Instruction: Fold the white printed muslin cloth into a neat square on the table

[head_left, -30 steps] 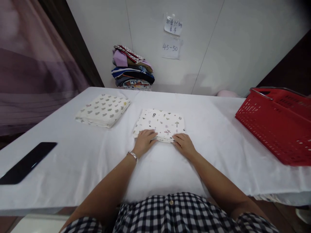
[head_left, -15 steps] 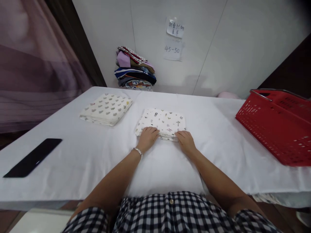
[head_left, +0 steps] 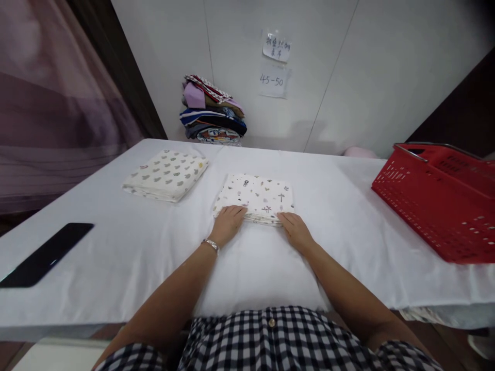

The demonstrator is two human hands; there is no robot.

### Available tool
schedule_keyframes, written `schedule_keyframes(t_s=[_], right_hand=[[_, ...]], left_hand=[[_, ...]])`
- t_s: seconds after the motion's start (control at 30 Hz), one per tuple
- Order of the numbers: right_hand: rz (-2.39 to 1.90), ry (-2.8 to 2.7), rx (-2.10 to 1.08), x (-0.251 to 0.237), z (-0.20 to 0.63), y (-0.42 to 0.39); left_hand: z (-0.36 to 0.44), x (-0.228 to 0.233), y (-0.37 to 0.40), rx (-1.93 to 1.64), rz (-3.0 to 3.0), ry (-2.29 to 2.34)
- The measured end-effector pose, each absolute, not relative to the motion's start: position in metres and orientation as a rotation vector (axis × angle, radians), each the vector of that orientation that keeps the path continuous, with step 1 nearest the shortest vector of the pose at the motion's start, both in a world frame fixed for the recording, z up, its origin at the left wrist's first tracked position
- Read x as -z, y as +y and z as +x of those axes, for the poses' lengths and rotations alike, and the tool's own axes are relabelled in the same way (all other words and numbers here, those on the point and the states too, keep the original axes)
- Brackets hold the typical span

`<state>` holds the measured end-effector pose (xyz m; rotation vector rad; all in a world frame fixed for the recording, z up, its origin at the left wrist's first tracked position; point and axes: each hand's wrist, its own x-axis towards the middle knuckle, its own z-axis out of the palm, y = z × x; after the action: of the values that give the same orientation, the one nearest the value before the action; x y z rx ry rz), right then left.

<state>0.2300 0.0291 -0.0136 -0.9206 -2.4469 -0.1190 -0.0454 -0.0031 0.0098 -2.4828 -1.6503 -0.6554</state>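
**White rectangular folded fabric cloth with small scattered prints (head_left: 257, 196) lies flat**

The cloth forms a low, layered packet on the white-draped surface (head_left: 340, 221), its longer sides running roughly left to right. Grey, green and purplish motifs dot the top, including palm-tree shapes toward the right. Stacked layers show along the near edge, slightly parted in the middle; the top face looks mostly smooth.

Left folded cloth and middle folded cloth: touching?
Apart. The head view shows a strip of white tablecloth running between the left folded cloth and the middle folded cloth.
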Motion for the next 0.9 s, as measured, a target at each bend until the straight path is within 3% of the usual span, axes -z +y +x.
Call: schedule_keyframes(t_s=[0.67,0.9], right_hand=[[-0.943,-2.496,0.111,0.018,0.241,0.025],[-0.936,-2.476,0.081,0.016,0.237,0.025]], left_hand=[[-0.089,0.002,-0.014,0.656,-2.305,-1.841],[-0.071,-0.006,-0.017,0.697,-2.314,-1.825]])
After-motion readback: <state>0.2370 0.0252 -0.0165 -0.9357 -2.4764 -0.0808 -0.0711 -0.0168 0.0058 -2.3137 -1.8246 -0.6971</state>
